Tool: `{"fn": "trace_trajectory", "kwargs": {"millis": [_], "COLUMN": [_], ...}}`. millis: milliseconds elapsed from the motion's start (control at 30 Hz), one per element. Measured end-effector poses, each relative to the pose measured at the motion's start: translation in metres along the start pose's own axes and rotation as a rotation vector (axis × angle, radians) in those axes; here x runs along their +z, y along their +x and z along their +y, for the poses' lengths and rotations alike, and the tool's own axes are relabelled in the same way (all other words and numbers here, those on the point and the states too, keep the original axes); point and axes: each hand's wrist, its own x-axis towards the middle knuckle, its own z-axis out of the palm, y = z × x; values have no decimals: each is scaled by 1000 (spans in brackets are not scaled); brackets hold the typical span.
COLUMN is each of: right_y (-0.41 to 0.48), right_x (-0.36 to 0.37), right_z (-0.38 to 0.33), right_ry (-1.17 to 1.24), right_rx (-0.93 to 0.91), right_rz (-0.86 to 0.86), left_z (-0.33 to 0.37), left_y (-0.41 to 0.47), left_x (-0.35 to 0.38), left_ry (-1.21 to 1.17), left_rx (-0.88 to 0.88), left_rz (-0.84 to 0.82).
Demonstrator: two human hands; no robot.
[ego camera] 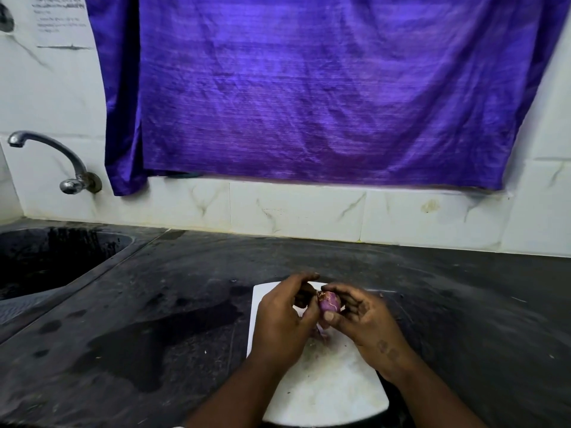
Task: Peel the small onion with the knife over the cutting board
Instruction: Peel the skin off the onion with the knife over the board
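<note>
Two bare forearms fill the lower centre of the frame. The left hand [278, 322] and right hand [367, 319] have short nails, and two small round marks sit near the right wrist.

Two hands work here, a left hand [278, 319] and a right hand [364, 319]. One small onion [330, 303] sits between their fingertips, and one white cutting board [324, 390] lies beneath the fingers. Beyond the fingers are one purple cloth [309, 88], one tap [52, 156], one sink [46, 257] and one paper notice [58, 20].

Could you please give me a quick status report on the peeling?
Right hand grips onion over cutting board. Left hand curled at onion's tip, its hold unclear. Peel scraps on board, nothing blocking.
</note>
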Motion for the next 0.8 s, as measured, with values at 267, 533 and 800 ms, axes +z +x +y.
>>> {"fn": "trace_trajectory", "kwargs": {"millis": [267,533,800], "right_y": [0,2,3], "right_x": [-1,-4,0], "right_z": [0,3,1], "right_ry": [29,117,233], "right_rx": [31,14,86], "right_rz": [19,77,142], "left_z": [-8,-20,-16], "left_y": [4,5,5], "left_x": [1,-3,-5], "left_ry": [-26,163,417], "left_rx": [-172,-302,-166], "left_rz": [45,104,29]}}
